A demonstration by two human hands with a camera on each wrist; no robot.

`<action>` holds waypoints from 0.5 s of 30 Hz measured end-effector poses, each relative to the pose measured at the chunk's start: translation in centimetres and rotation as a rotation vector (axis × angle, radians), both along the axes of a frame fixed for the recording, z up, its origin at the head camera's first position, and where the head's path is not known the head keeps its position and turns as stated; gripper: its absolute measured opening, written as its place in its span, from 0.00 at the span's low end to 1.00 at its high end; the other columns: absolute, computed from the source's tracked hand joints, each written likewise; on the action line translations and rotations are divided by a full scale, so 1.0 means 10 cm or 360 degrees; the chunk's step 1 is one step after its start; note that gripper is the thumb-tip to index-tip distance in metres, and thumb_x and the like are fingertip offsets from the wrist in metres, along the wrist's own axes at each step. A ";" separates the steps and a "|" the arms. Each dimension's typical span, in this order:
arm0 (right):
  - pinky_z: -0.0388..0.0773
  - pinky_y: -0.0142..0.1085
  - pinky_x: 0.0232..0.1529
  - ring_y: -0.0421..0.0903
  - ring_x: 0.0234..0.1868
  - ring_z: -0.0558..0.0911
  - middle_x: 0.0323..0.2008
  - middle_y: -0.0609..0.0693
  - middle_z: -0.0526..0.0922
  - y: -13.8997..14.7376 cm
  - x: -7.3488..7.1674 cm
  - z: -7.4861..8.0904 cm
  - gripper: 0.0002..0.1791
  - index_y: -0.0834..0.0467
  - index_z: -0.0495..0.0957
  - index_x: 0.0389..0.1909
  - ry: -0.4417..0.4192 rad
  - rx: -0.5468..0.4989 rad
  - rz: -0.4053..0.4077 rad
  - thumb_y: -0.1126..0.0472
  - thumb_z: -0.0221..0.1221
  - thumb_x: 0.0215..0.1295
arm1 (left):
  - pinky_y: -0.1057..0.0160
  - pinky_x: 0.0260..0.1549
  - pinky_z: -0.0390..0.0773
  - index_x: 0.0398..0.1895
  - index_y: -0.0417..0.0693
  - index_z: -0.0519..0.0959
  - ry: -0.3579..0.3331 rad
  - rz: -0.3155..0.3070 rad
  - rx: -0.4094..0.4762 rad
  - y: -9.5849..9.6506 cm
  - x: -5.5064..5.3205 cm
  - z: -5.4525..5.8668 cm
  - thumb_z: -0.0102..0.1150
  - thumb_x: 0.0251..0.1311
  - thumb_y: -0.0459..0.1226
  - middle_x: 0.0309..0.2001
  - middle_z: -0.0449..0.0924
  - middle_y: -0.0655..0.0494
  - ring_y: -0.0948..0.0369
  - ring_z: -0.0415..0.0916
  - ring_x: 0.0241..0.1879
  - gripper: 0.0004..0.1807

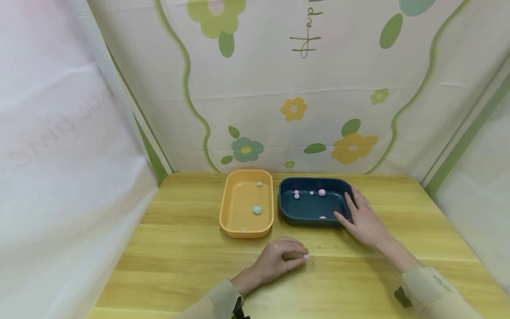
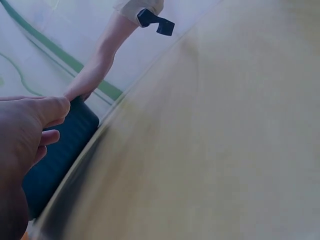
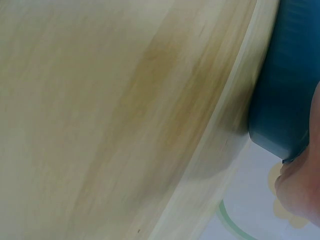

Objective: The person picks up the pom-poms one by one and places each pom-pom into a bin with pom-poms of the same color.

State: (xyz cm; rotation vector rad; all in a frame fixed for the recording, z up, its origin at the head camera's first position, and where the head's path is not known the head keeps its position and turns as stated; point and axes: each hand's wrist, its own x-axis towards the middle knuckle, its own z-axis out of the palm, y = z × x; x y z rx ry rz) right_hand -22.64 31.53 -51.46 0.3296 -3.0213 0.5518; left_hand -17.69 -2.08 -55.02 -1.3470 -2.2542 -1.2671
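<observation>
My left hand (image 1: 276,259) pinches a tiny pale pink ball (image 1: 305,256) between thumb and fingertips, low over the table in front of the trays. At the right end of a dark blue tray (image 1: 311,221), my right hand (image 1: 366,221) rests with fingers spread across its rim. Inside that tray lie several pink balls, the largest (image 1: 322,192) near the back; one (image 1: 322,217) peeks over the front wall. The left wrist view shows my left hand (image 2: 30,130) overlapping the blue tray (image 2: 75,135), its pinched ball hidden there. My right hand (image 3: 300,185) appears beside the tray in the right wrist view.
To the left of the blue tray stands a yellow tray (image 1: 221,212) holding small light blue balls, the biggest (image 1: 257,210) toward its right side. Both sit on a wood-grain table (image 1: 179,257). A flower-printed white curtain (image 1: 255,110) hangs behind and at the sides.
</observation>
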 end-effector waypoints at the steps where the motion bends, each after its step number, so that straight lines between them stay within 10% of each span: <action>1: 0.49 0.74 0.85 0.78 0.87 0.45 0.89 0.73 0.38 0.00 0.00 0.00 0.53 0.70 0.47 0.87 0.0000 0.0001 0.0004 0.34 0.52 0.84 | 0.74 0.63 0.83 0.47 0.49 0.93 0.0006 0.0016 0.0010 0.00 -0.01 0.01 0.77 0.67 0.35 0.47 0.95 0.57 0.63 0.90 0.54 0.08; 15: 0.50 0.74 0.84 0.78 0.87 0.45 0.88 0.74 0.39 0.00 0.01 -0.01 0.53 0.71 0.48 0.87 0.0012 -0.0014 0.0002 0.34 0.52 0.84 | 0.77 0.64 0.81 0.47 0.49 0.93 0.0328 0.0076 -0.0041 0.05 -0.14 0.17 0.78 0.67 0.37 0.47 0.95 0.60 0.65 0.90 0.54 0.08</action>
